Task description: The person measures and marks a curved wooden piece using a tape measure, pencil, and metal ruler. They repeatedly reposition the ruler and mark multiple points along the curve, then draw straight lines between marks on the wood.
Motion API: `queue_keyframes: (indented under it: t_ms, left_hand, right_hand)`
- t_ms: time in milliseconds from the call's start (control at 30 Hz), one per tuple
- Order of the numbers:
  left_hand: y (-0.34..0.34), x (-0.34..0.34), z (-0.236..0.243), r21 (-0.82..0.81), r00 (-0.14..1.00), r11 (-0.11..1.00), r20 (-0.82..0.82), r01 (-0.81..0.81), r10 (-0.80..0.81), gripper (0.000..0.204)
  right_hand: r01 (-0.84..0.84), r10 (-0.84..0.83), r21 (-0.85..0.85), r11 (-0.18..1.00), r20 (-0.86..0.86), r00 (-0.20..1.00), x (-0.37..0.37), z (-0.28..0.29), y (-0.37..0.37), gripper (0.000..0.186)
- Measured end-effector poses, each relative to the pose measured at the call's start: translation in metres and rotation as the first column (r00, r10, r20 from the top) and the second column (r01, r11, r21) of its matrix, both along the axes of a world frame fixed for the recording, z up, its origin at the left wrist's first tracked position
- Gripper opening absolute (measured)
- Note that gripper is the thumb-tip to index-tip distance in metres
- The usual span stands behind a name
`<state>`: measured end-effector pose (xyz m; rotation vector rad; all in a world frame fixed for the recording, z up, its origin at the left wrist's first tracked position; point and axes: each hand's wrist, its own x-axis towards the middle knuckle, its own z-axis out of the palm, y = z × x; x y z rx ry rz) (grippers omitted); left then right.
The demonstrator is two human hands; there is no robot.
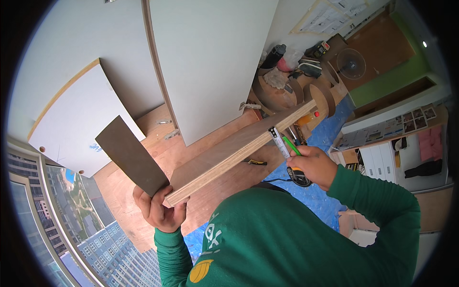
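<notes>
Board (229,159) of straight, layered plywood

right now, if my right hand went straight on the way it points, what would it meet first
Likely the plywood edge of the brown board; the tape blade the right hand holds seems to reach it, though depth is unclear.
</notes>
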<state>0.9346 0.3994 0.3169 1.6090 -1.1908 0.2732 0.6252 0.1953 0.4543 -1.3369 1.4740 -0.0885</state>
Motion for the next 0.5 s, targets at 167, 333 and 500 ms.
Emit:
queue_keyframes:
  t_ms: [167,333,500]
  left_hand:
    - [0.0011,0.0003,-0.0004,0.008,1.000,1.000,-0.005,0.004,-0.004,0.036]
    - [0.0006,0.0009,-0.0004,0.004,1.000,1.000,0.005,0.007,-0.007,0.035]
    - [0.0005,0.0011,0.0001,0.002,1.000,1.000,0.005,0.011,-0.011,0.034]
  right_hand:
    - [0.025,-0.025,0.010,1.000,0.021,0.999,0.0007,-0.0001,0.0009,0.019]
    - [0.022,-0.022,-0.004,1.000,0.016,1.000,0.0017,0.0007,0.0013,0.019]
    - [0.015,-0.015,0.003,1.000,-0.018,1.000,0.0019,0.0029,0.0005,0.020]
